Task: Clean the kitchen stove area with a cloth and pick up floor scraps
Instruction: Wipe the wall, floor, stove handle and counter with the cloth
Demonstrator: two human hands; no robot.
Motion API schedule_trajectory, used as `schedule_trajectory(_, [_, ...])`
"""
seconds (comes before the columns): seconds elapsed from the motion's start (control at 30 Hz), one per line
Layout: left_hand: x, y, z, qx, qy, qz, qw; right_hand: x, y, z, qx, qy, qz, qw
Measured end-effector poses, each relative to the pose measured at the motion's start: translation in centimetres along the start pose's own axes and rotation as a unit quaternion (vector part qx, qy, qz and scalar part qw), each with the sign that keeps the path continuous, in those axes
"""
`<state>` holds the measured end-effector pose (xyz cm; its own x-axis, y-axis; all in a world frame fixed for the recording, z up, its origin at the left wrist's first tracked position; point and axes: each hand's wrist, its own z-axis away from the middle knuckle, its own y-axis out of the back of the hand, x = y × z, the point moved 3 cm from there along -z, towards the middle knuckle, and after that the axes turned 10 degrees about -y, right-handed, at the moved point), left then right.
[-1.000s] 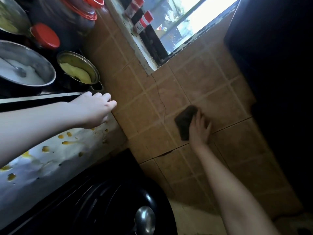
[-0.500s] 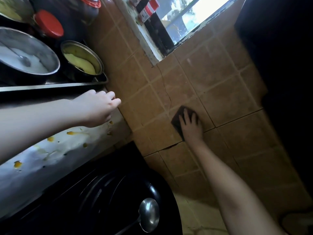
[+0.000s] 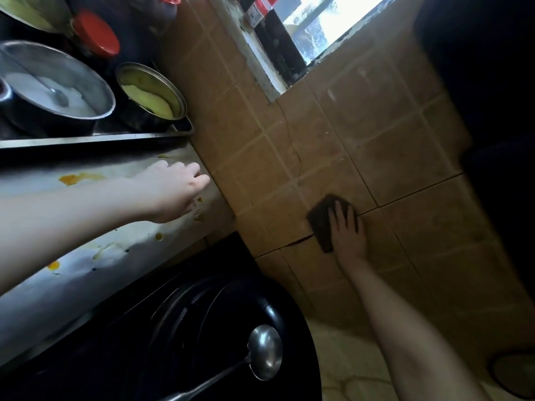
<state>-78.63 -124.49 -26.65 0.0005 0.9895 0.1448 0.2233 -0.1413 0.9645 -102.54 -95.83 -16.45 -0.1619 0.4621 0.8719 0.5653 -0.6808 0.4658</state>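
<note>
My right hand (image 3: 347,233) presses a dark brown cloth (image 3: 321,219) flat against the brown tiled wall (image 3: 405,157) with straight, spread fingers. The cloth shows at the fingertips and along the hand's left side. My left hand (image 3: 176,192) rests on the stainless stove side (image 3: 58,285), fingers loosely bent, holding nothing. That metal surface is spotted with orange-yellow food spills (image 3: 78,178).
On the stove stand a large steel pot (image 3: 55,91) of white liquid and a small pot (image 3: 150,94) of yellow food. A black wok (image 3: 202,328) with a metal ladle (image 3: 260,354) sits below. Red-capped bottles (image 3: 260,7) stand at the window sill.
My right hand has slid the cloth down the tiled wall, from the upper tile across the grout line. My left hand has stayed on the stove's side.
</note>
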Motion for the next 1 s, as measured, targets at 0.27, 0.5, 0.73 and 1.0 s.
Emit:
schedule_trajectory(0.27, [-1.2,0.4,0.4,0.003,-0.007,-0.001,1.0,3.9,9.8,-6.6,0.061,-0.206,-0.185,0.959])
schedule_trajectory(0.5, [-2.4,0.4,0.2,-0.011,-0.011,-0.005,1.0,-0.9,10.2,-6.8,-0.027,-0.097,-0.137,0.985])
schedule_trajectory(0.73, [-2.2,-1.4,-0.1,-0.016,-0.03,0.045,0.998,-6.8,3.6,-3.1,-0.138,0.094,0.022,0.986])
schedule_trajectory(1.0, [-2.5,-0.2,-1.6,-0.001,-0.04,0.038,0.998,-2.0,1.4,0.4,-0.024,-0.047,-0.091,0.994])
